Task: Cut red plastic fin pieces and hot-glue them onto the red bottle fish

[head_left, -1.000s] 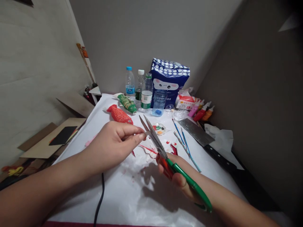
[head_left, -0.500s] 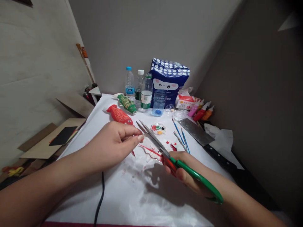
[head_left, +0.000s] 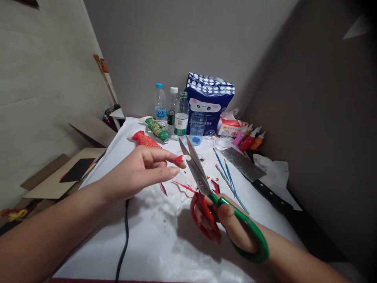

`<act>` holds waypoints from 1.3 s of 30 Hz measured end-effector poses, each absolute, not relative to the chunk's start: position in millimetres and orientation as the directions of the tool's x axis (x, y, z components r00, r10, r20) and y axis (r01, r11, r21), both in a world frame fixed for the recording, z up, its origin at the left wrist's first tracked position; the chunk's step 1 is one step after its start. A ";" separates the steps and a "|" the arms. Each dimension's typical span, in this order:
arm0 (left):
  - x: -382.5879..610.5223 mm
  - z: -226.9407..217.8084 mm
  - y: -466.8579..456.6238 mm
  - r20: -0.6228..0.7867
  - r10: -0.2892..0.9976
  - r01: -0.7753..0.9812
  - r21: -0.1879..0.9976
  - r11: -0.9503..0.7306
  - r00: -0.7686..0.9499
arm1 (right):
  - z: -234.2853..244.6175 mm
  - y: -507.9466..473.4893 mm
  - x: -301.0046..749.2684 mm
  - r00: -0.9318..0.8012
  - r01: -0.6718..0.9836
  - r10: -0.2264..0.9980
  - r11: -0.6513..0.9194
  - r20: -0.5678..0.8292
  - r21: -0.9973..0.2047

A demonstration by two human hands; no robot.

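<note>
Scissors [head_left: 200, 182] with one green and one red handle are in my right hand [head_left: 226, 214], thumb through the green loop and fingers in the red one. Their blades stand slightly apart and point away from me. My left hand [head_left: 138, 169] hovers just left of the blades, index finger and thumb stretched out with a gap between them. A red patch shows at the index fingertip; whether it is paint or a small scrap I cannot tell. Behind the hands lie a red fish-shaped piece [head_left: 145, 138], partly covered, and a green fish-shaped piece [head_left: 157, 129]. The paint palette [head_left: 202, 160] is mostly hidden by the blades.
Several bottles [head_left: 181, 118] stand at the back beside a dark blue bag [head_left: 210, 102]. A cleaver [head_left: 244, 163] lies at the right, near the paintbrushes [head_left: 225, 173] and paint tubes [head_left: 249, 141]. A black cable [head_left: 125, 239] crosses the front left. Cardboard [head_left: 55, 173] sits left of the table.
The scissors have turned more upright, with their blades wider apart and their red handle swung down to the left. My left thumb and index finger, pinched together before, have parted.
</note>
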State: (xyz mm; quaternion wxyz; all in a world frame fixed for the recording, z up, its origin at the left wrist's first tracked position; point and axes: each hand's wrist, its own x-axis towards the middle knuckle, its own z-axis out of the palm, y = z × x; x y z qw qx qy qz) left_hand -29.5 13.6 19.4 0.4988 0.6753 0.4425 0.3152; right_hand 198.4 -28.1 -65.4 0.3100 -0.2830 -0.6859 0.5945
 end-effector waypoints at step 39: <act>-20.2 14.0 4.6 0.058 0.968 0.320 0.938 -0.136 0.243 | -53.9 -18.9 206.2 -0.710 0.251 0.703 0.299 0.034 -0.920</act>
